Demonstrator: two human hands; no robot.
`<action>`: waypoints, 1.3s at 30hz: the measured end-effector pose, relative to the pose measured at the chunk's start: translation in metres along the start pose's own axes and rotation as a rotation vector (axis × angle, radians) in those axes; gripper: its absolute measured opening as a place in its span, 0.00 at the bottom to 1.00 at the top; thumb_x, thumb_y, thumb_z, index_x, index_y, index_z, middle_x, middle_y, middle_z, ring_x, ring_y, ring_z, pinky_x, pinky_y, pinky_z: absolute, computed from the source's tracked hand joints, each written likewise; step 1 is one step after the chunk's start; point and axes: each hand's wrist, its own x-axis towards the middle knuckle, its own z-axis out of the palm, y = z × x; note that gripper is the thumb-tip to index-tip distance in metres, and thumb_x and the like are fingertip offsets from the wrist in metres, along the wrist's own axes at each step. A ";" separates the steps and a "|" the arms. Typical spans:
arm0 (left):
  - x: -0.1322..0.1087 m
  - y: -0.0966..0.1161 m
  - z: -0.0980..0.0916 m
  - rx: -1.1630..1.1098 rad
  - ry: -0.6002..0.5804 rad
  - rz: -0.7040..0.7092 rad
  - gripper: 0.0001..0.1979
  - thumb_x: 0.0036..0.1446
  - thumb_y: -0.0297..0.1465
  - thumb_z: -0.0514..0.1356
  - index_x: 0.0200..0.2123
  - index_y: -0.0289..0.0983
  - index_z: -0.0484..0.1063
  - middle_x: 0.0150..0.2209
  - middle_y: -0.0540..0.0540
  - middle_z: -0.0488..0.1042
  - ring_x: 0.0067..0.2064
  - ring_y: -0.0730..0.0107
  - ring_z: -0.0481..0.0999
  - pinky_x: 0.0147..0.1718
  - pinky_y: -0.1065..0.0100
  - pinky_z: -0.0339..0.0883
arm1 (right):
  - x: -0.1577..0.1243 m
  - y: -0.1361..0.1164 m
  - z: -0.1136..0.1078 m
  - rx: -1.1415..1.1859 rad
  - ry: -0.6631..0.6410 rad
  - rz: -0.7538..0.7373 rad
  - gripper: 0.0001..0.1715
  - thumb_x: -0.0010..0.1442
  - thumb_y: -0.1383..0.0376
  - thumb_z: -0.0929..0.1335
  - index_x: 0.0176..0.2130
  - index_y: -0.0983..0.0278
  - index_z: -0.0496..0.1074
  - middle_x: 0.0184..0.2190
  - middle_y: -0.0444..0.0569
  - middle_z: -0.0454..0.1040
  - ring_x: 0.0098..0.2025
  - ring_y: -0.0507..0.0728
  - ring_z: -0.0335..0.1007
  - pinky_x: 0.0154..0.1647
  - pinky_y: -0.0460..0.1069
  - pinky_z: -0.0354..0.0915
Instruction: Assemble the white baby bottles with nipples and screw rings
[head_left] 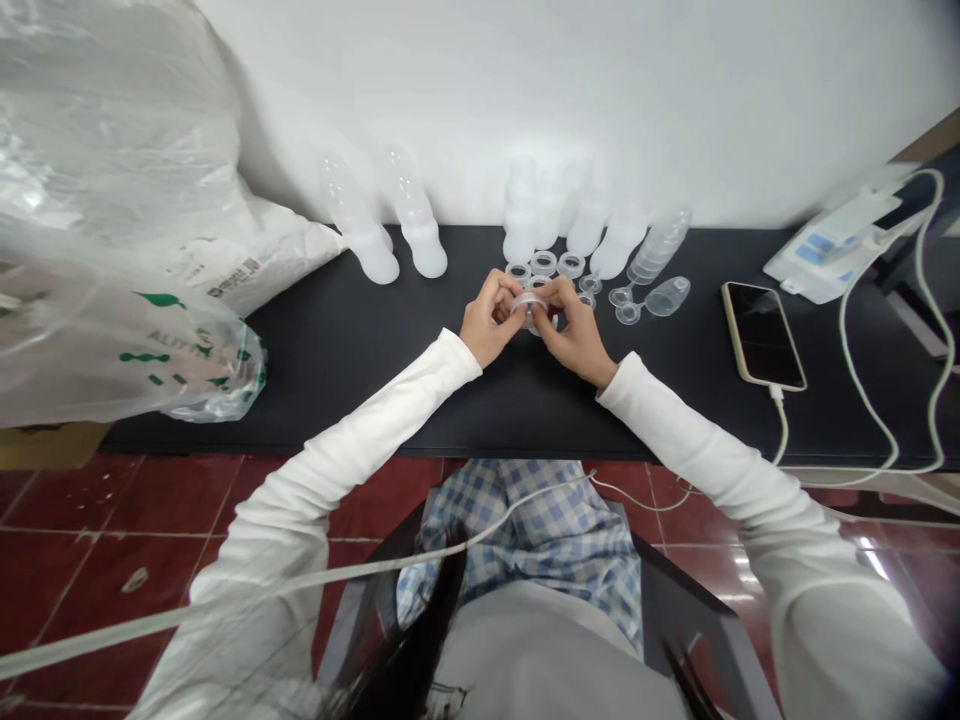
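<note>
Over the black table [360, 340], my left hand [491, 320] and my right hand [574, 325] meet, fingers pinched together on one small clear plastic ring [529, 301]. Just beyond my fingers lie several more clear rings [544, 264]. Clear plastic bottles [420, 225] stand and lean against the white wall behind them. A stack of clear cups [658, 248] lies on its side to the right, with small clear caps [628, 305] beside it.
A phone [763, 334] on a white charging cable lies right of my hands. A white device [832, 245] with cables sits at the far right. Large plastic bags [112, 220] fill the left side. Red floor tiles and a chair show below.
</note>
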 end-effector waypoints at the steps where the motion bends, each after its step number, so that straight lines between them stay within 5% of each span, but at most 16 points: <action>1: 0.000 0.002 0.000 0.017 0.011 0.012 0.21 0.61 0.53 0.62 0.38 0.42 0.63 0.24 0.57 0.60 0.23 0.77 0.61 0.25 0.70 0.60 | -0.001 0.000 0.001 0.005 -0.005 -0.008 0.18 0.69 0.47 0.63 0.43 0.58 0.67 0.32 0.45 0.74 0.29 0.54 0.69 0.32 0.52 0.69; 12: -0.002 -0.002 0.002 -0.149 -0.134 -0.023 0.23 0.62 0.53 0.60 0.48 0.41 0.62 0.32 0.53 0.72 0.29 0.77 0.73 0.31 0.71 0.70 | 0.001 0.001 -0.006 -0.049 0.088 0.049 0.20 0.69 0.44 0.62 0.41 0.57 0.67 0.25 0.43 0.68 0.26 0.55 0.63 0.31 0.53 0.67; 20: -0.001 -0.007 0.001 -0.075 -0.050 0.039 0.20 0.64 0.49 0.61 0.45 0.40 0.65 0.28 0.56 0.69 0.26 0.80 0.69 0.27 0.74 0.64 | -0.001 0.004 -0.004 -0.086 0.027 -0.005 0.22 0.70 0.44 0.60 0.45 0.58 0.67 0.31 0.46 0.73 0.30 0.56 0.69 0.35 0.54 0.71; 33: -0.001 0.004 -0.002 -0.026 -0.088 -0.002 0.21 0.63 0.53 0.60 0.43 0.41 0.67 0.27 0.55 0.64 0.25 0.78 0.65 0.28 0.71 0.65 | -0.003 0.006 -0.007 -0.195 0.038 -0.052 0.21 0.68 0.44 0.64 0.39 0.58 0.68 0.28 0.43 0.72 0.27 0.53 0.67 0.33 0.53 0.69; 39: 0.005 0.005 -0.004 -0.274 -0.100 -0.123 0.26 0.56 0.55 0.65 0.44 0.42 0.66 0.33 0.51 0.71 0.31 0.74 0.73 0.28 0.71 0.68 | -0.001 0.008 -0.009 0.068 -0.010 0.004 0.27 0.69 0.41 0.59 0.56 0.54 0.62 0.32 0.45 0.72 0.33 0.56 0.72 0.38 0.55 0.72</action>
